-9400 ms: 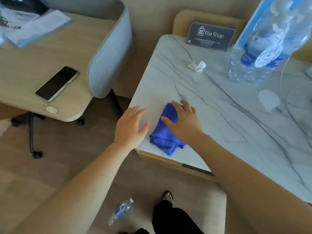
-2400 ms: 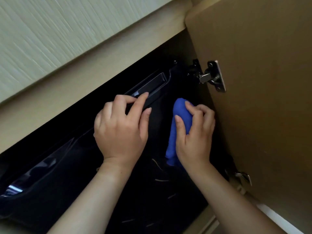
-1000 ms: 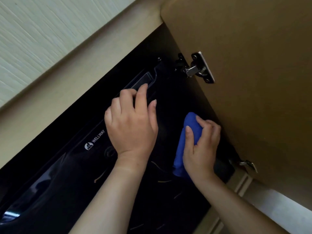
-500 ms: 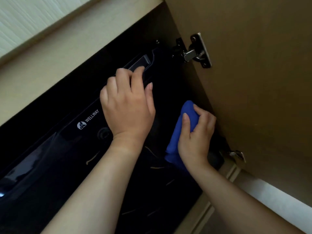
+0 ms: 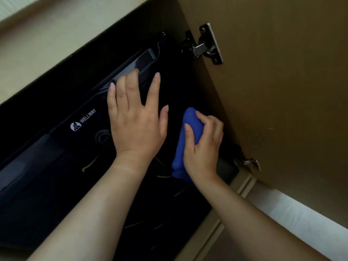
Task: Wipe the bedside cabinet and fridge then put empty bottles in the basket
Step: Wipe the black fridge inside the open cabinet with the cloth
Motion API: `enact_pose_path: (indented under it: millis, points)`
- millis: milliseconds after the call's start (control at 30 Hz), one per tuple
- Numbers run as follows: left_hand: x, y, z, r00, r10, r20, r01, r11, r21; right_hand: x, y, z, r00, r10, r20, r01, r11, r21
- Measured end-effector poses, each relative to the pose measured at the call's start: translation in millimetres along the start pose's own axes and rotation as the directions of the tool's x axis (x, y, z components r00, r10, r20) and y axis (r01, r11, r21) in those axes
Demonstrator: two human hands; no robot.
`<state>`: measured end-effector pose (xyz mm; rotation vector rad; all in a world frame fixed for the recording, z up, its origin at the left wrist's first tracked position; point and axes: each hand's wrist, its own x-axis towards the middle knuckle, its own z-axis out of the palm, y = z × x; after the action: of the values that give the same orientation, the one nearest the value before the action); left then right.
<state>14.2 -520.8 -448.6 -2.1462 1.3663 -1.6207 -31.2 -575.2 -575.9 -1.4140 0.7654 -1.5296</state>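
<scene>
The right hand is gripping the bunched blue cloth against the black fridge front, while the left hand is lying spread flat beside it. The cloth is looking soft and light, probably handling best bunched in the palm on this glossy front.

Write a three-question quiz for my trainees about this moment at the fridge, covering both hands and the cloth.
1. True or false: the right hand grips the blue cloth.
2. Choose one. The left hand is: A) open, fingers straight, against the black fridge; B) holding a bottle; C) out of view.
3. Fill in: the white logo on the fridge reads ____.

Key: 1 true; 2 A; 3 WELLWAY.
</scene>
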Motion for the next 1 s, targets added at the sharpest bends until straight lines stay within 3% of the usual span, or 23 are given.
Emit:
enact_pose_path:
  millis: [200,433,633,733,900,1000]
  points:
    - [-2,3,3,1.000,-0.003,-0.005,0.003,1.000,0.026,-8,29,-4,0.987,0.148,-0.066,-0.146,0.988,0.044]
    - [-2,4,5,1.000,-0.016,-0.023,0.016,1.000,0.016,7,20,1,0.998,0.013,-0.062,-0.012,1.000,0.018]
    - [-3,4,5,0.999,-0.018,-0.032,0.018,1.000,-0.005,-4,40,-3,0.984,0.134,-0.119,-0.128,0.990,0.057]
    - [-3,4,5,0.999,-0.013,-0.037,0.013,1.000,-0.009,10,25,1,0.986,0.105,-0.130,-0.097,0.993,0.067]
    - [-3,3,4,0.999,-0.015,-0.029,0.015,1.000,-0.002,7,25,-2,0.998,0.024,-0.055,-0.023,1.000,0.006]
    - [-4,2,3,0.998,0.055,-0.033,-0.057,0.996,-0.062,-10,40,-18,0.987,0.161,0.022,-0.162,0.985,0.065]
